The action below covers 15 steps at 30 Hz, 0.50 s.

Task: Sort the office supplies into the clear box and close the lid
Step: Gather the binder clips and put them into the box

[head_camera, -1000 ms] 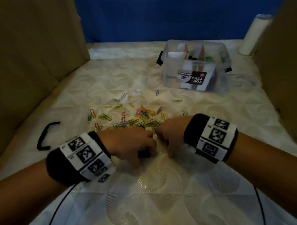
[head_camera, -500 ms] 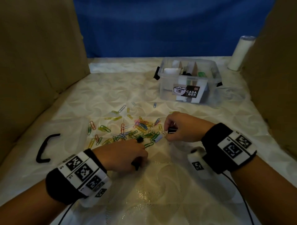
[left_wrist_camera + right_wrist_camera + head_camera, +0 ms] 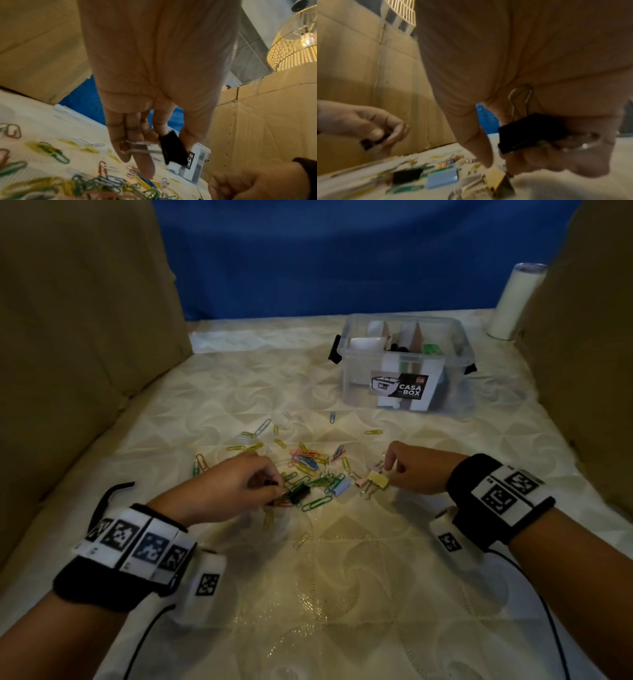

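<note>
Blue clip [image 3: 338, 486], yellow clip [image 3: 378, 479], possibly pink clip [image 3: 359, 482].

The hands have drawn apart since a second ago. The left hand [image 3: 233, 484] now pinches a small black binder clip [image 3: 173, 146] over the coloured paper clips; the right hand [image 3: 416, 469] has shifted right, its thumb touching a yellow binder clip [image 3: 377, 479].

— How do my hands look from your end?

— Your left hand [image 3: 236, 484] is low over the mat, palm down, fingers [image 3: 120, 142] curled around a black binder clip [image 3: 173, 146].

— And my right hand [image 3: 416, 469]?

— Knuckles up, forearm coming in from the right. It's gripping another black clip [image 3: 530, 131] in the palm, with the thumb [image 3: 481, 148] pointing down.
</note>
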Motion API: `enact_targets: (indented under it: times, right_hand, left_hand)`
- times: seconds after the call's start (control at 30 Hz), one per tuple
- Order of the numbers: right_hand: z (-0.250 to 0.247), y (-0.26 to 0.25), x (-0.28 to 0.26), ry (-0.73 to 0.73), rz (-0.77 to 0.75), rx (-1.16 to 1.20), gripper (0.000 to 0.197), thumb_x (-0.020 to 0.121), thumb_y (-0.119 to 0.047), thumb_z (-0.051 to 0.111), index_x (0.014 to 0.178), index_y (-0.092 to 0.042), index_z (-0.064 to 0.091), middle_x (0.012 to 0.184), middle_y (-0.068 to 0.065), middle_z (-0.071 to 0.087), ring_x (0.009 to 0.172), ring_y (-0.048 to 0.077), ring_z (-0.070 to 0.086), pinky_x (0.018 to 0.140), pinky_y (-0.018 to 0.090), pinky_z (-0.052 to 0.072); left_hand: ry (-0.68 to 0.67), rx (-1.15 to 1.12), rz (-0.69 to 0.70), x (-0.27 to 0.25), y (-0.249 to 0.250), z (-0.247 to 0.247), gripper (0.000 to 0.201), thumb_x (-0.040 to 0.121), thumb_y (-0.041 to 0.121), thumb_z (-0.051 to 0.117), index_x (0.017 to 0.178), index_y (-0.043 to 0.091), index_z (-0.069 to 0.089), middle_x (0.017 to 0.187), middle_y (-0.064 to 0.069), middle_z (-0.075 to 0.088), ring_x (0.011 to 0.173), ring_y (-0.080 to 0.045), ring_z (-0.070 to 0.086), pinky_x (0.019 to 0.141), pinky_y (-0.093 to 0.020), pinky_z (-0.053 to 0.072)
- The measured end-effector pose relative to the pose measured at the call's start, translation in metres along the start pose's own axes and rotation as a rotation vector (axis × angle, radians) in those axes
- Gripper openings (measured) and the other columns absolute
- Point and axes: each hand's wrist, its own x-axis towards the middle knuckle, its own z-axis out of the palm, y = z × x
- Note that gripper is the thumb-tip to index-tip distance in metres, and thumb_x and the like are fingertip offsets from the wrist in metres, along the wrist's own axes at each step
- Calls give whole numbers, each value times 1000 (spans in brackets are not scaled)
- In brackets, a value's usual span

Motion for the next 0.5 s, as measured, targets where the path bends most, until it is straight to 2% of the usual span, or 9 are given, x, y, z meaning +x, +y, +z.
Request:
enact_targets:
  times: [0.07,0.13,0.2,0.3,0.37,0.43,0.5]
  right_hand:
    - [7,-5,5,-6,-2,-54,30,89,-32,59,110,-18,43,93,1,55,85,21,52,73,29,38]
    - [10,-9,9,2,-14,-83,37,85,-35,66,110,-18,44,86,-5,51,87,20,52,74,28,39]
    - [11,-11,12,24,-30,-93,36,82,-33,70,107,-19,49,85,-6,50,87,19,51,74,27,39]
    - [11,-11,12,24,-40,-130,27,81,-31,71,98,-22,52,86,-7,51,86,16,50,75,25,38]
    - [12,-11,11,26,-48,-157,24,80,-31,72,91,-24,51,87,-6,52,86,16,50,72,24,38]
    - [13,-10,11,36,-58,-179,23,79,-29,71,88,-24,51,91,-4,54,84,17,51,65,23,37]
    - [14,-8,10,59,-73,-166,23,78,-27,72,87,-23,52,93,-2,56,82,16,51,60,21,36]
  left_hand:
    - [-3,40,-66,5,0,1,8,92,31,56,92,26,62,99,1,58,86,-11,59,77,-28,47]
    - [-9,31,-114,8,-2,3,12,95,26,50,93,22,60,100,-2,59,84,-14,61,74,-30,46]
    - [0,33,-128,11,-1,6,14,96,21,43,93,22,57,100,0,57,81,-10,57,69,-26,43]
    - [-3,71,-115,13,5,9,18,97,15,38,98,19,55,85,7,51,71,-2,46,60,-20,35]
    - [-2,104,-85,15,11,12,17,96,17,38,98,16,55,83,7,54,74,-9,51,64,-27,41]
    - [9,176,-45,18,15,16,14,95,25,45,98,18,56,90,1,59,83,-19,58,71,-35,46]
    - [-27,282,6,21,19,19,18,92,30,55,109,24,54,104,3,55,91,-18,58,73,-33,46]
